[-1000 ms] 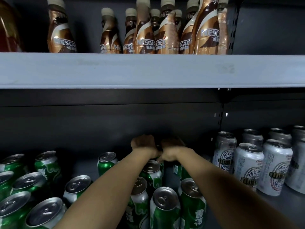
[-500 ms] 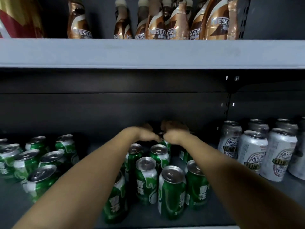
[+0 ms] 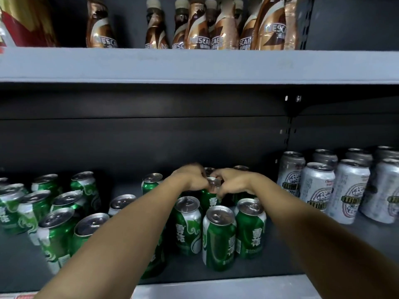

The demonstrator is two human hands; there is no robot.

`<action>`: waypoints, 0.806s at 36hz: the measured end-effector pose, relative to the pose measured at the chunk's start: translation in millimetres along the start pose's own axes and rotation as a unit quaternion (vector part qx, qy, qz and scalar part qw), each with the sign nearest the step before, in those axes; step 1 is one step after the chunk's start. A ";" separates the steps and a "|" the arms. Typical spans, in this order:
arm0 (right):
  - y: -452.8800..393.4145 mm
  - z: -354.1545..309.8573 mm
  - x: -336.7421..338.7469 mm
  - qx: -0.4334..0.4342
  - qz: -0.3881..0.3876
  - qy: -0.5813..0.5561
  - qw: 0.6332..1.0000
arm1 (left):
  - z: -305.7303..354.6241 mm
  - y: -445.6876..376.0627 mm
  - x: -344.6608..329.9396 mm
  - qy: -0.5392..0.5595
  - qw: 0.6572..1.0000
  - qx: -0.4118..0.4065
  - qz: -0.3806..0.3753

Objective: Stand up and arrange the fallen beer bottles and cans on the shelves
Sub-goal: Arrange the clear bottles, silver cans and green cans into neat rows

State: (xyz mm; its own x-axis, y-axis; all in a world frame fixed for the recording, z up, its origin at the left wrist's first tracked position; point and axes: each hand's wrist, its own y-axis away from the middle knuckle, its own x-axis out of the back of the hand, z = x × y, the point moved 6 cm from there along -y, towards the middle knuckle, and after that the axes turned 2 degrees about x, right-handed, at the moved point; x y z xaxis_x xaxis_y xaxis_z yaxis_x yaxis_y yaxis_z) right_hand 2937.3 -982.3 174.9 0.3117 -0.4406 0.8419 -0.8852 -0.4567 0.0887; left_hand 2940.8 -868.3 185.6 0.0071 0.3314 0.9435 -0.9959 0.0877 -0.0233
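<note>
Both my hands reach to the back of the lower shelf [image 3: 280,255]. My left hand [image 3: 190,176] and my right hand [image 3: 230,183] meet around the top of one upright green beer can [image 3: 208,197], fingers curled at its rim. Three more green cans stand upright in front of it: one at the left [image 3: 187,225], one in the middle [image 3: 219,238], one at the right [image 3: 250,227]. A loose group of green cans [image 3: 56,212] stands at the left, some leaning. Further cans behind my hands are mostly hidden.
White and silver beer cans [image 3: 317,186] stand in rows at the right of the same shelf. Brown coffee bottles [image 3: 198,29] fill the grey upper shelf [image 3: 194,65]. A red and gold package [image 3: 26,20] sits at its far left. A dark back panel closes the shelf.
The view has dropped and pulled back, showing more of the lower shelf. My hands have come slightly forward and now hold the top of a green can between them.
</note>
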 end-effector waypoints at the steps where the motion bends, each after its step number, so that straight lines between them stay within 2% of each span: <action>1: 0.2 -0.3 0.5 0.003 0.006 0.005 1.000 | 2.5 -0.7 0.1 -0.002 1.000 0.001 0.009; 6: -3.1 2.1 1.8 0.003 0.044 0.091 0.995 | 8.5 -2.7 -4.5 -0.006 1.000 0.004 0.006; 11: -3.8 -1.3 7.9 -0.004 0.087 0.253 0.963 | 8.1 -1.7 -3.2 -0.019 1.000 0.006 0.001; 14: -3.0 -4.0 5.7 0.002 0.096 0.287 0.953 | 8.4 1.6 -1.5 -0.026 1.000 0.007 -0.002; 19: -0.6 -3.9 4.4 -0.007 0.059 0.287 0.956 | 7.7 4.4 -5.9 -0.001 1.000 -0.001 -0.025; 22: 7.1 -2.1 9.5 -0.015 0.036 0.234 0.972 | 9.5 11.1 -7.5 0.047 0.998 -0.004 -0.038; 24: 14.6 -1.8 16.4 -0.014 0.065 0.180 0.981 | 10.4 14.5 -3.1 0.053 0.999 0.001 0.006; 27: 26.9 1.8 24.9 -0.005 0.151 0.128 0.980 | 16.7 25.9 2.4 0.002 0.997 0.007 0.076; 29: 38.0 6.3 26.3 -0.005 0.212 0.098 0.972 | 25.2 36.0 -0.3 0.016 0.996 -0.011 0.083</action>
State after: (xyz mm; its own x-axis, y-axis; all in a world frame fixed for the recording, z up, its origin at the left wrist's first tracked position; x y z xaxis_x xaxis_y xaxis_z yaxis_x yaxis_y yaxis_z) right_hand 2914.0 -1016.1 197.1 -0.1522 -0.4321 0.8889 -0.9236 -0.2580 -0.2836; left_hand 2902.6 -888.9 192.8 -0.1545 0.3719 0.9153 -0.9813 0.0502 -0.1861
